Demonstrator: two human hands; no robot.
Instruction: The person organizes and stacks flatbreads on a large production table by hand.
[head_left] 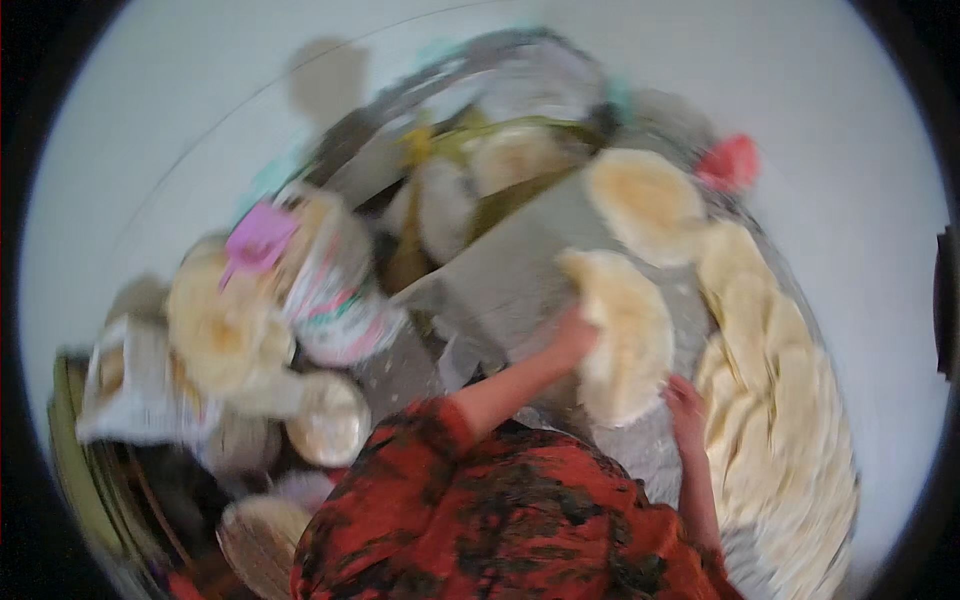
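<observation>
A cream-white, flat oval piece (pixel 628 345) with a yellowish middle and ragged edge lies in front of me; blur hides what it is made of. My left hand (pixel 574 338) is closed at its left edge. Close to its lower right edge is my right hand (pixel 686 405), fingers smeared by motion, so I cannot tell whether they grip it. Farther off, a similar pale round piece (pixel 645 205) rests on the grey surface (pixel 520 275). To the right spreads a long heap of folded, pale yellow sheets (pixel 770 400).
On the left stand a printed white sack (pixel 345 315), a pink scoop (pixel 260 238), another pale round piece (pixel 215 325) and a round container (pixel 328 418). A white box-like package (pixel 140 385) is at far left. A red object (pixel 730 163) lies at the back right.
</observation>
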